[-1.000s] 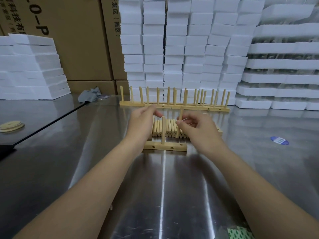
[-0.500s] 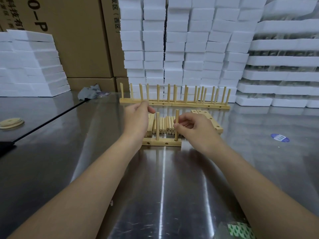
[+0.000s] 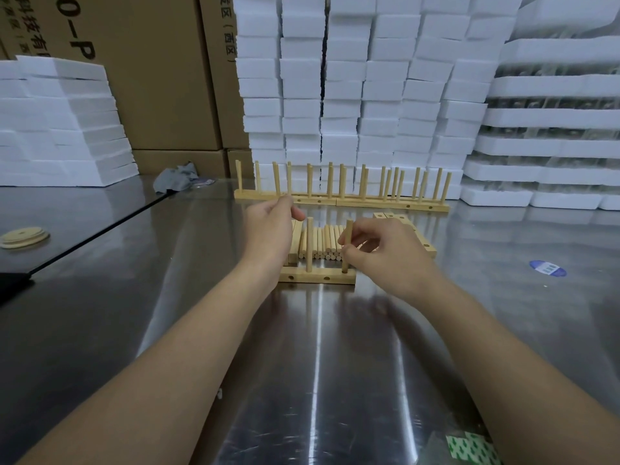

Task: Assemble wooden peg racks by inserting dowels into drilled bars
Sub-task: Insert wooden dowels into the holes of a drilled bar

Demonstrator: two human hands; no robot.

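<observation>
right grip (image 3: 385, 253) pinches dowel (image 3: 349, 229) | upright in bar (image 3: 317, 275) (right end)

white foam blocks (image 3: 352, 95) — stacked behind | cardboard boxes (image 3: 151, 78) | grey rag (image 3: 174, 177) | blue sticker (image 3: 547, 268) — on steel table (image 3: 318, 364)

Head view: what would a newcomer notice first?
The right hand pinches a dowel upright at the right end of a short drilled bar mid-table, where another peg already stands. Behind it, finished racks line up before a wall of white foam blocks.
</observation>
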